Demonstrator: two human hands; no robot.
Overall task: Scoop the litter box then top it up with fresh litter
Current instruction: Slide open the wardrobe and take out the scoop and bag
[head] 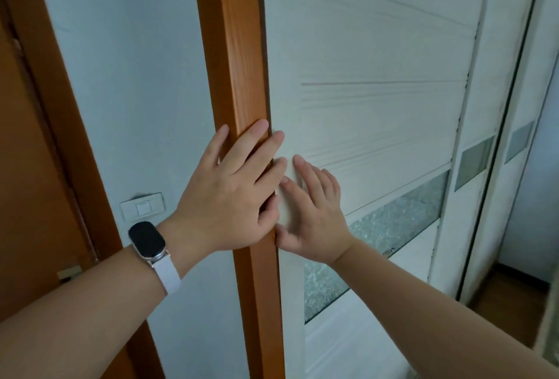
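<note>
No litter box, scoop or litter is in view. A white sliding door (pixel 378 100) with ribbed panels and a frosted glass strip fills the right half. My left hand (pixel 230 191), with a watch on its wrist, lies flat with straight fingers across the orange wooden frame (pixel 239 46) and the door's left edge. My right hand (pixel 311 212) presses on the door beside it, fingers spread and straight, thumb near the door's edge. Both hands touch the door at the same height and hold nothing.
A pale wall with a white light switch (pixel 142 207) lies left of the frame. An orange wooden door (pixel 33 197) stands at the far left. A second white sliding panel (pixel 481 136) sits further right, with wooden floor (pixel 511 303) visible beyond it.
</note>
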